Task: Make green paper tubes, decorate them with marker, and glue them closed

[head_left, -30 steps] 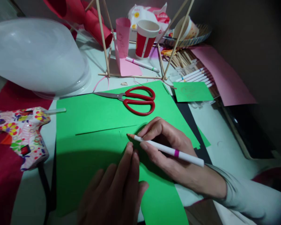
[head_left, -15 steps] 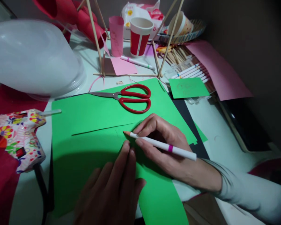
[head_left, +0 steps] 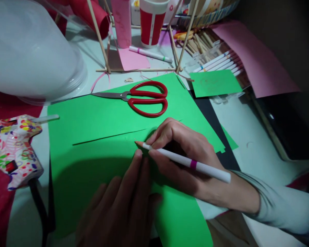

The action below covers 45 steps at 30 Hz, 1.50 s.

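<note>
The right hand (head_left: 182,147)'s grip is clamped on a white pencil (head_left: 177,157), its tip at the green paper (head_left: 98,116) on the bench (head_left: 260,137), near the left hand (head_left: 118,202), outstretched and pinching nothing visible. Light strokes with steady left-hand pressure should suit, clear of the scissors (head_left: 124,95) beyond.

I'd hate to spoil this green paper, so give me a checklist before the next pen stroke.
1. White pen gripped in the right hand: ok.
2. Left hand resting on the green paper: ok.
3. Scissors off the paper: not ok, they lie on it.
4. Scissors apart from both hands: ok.
5. Pen tip touching the paper: cannot tell.
6. Glue gun stick not touching the paper: cannot tell, it overlaps the edge in view.
</note>
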### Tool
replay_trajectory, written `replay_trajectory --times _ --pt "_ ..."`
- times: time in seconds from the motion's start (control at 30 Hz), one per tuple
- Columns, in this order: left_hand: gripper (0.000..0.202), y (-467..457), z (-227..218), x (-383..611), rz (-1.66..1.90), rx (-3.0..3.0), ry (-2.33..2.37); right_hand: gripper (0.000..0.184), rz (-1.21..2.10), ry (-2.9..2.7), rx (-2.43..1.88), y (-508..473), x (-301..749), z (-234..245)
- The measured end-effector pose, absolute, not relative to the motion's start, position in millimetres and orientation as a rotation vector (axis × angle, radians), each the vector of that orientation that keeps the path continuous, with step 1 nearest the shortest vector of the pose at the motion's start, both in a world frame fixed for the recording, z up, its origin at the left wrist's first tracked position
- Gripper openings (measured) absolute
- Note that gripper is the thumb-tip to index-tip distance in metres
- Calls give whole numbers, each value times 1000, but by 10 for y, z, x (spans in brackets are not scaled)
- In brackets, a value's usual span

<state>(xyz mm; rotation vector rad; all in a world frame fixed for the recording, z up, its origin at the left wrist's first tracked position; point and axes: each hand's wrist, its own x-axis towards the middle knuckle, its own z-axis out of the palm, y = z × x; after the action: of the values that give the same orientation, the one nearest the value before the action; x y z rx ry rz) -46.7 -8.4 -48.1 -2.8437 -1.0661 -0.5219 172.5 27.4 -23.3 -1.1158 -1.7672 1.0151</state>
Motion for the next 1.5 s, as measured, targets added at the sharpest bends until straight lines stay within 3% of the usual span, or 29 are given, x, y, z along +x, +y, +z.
replay_trajectory --times 0.83,1.03,1.23,1.37,1.5 --pt "63 -103 -410 -471 -533 -2943 -1077 22 1008 -1720 -1124 253 1709 -218" --pt "61 -206 -420 -326 -660 -2855 -1374 22 937 -1702 -1215 237 1702 -243" --pt "57 -185 -399 -384 -571 -2857 -1306 22 952 -1717 -1262 239 1712 -206" --pt "61 -126 -361 -436 -515 -2922 -1112 26 1081 -1438 -1298 268 1703 -161" --pt "55 -130 -318 -390 -530 -2869 -1273 26 1056 -1320 -1309 270 1713 -146"
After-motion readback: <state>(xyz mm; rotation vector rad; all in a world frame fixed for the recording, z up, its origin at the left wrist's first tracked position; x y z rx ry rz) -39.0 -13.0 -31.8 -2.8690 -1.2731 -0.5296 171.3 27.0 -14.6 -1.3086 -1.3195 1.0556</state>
